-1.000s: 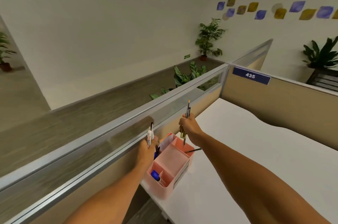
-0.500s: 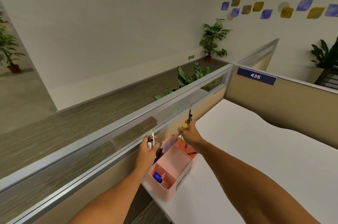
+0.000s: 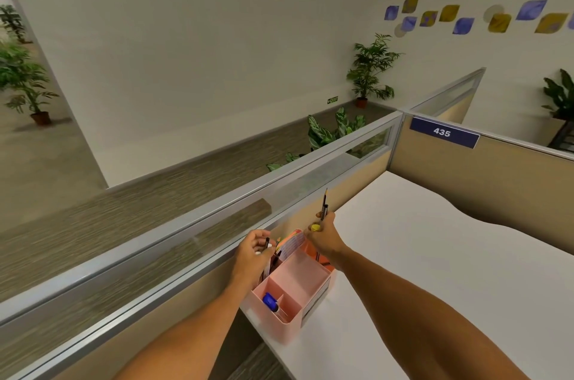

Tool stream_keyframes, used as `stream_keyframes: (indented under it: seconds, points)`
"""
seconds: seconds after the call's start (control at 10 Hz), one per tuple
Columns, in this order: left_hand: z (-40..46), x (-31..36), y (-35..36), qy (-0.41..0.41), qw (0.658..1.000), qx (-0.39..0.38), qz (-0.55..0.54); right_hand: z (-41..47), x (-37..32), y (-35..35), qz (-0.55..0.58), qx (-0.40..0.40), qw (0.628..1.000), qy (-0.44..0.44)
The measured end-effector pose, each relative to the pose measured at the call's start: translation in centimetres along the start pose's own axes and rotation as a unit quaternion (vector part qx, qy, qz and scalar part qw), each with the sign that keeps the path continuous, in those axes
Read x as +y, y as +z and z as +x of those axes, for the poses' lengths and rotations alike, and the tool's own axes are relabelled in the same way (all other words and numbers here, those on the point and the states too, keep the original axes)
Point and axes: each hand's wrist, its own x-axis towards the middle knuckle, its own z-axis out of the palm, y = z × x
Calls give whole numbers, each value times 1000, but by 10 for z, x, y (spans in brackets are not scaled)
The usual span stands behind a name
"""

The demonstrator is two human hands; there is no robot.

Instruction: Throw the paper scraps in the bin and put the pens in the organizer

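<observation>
Both hands (image 3: 253,250) (image 3: 324,236) hold pens (image 3: 325,205) over the organizer (image 3: 310,292).

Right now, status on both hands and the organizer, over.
Left hand shut on marker, over organizer. Right hand shut on pens, above far compartment. Nothing blocking.

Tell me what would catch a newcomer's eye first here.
Two bare hands over a pink desk organizer at the white desk's near-left corner: the right hand holds pens upright, the left hand lowers a marker. Behind, a blue 435 sign marks the partition.
</observation>
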Motion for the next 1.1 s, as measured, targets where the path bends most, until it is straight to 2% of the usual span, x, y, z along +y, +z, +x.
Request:
stream_keyframes:
  seconds: [0.5,0.9,1.1]
  points:
    - [4,0,-2,-11,999,-21,-30,3,11,0,17,-12,1000,-22]
    - [19,9,-5,17,999,-36,-1,-7,5,2,37,84,996,-21]
    - [30,24,-2,42,995,-86,42,-14,-2,-8,-81,118,989,-31]
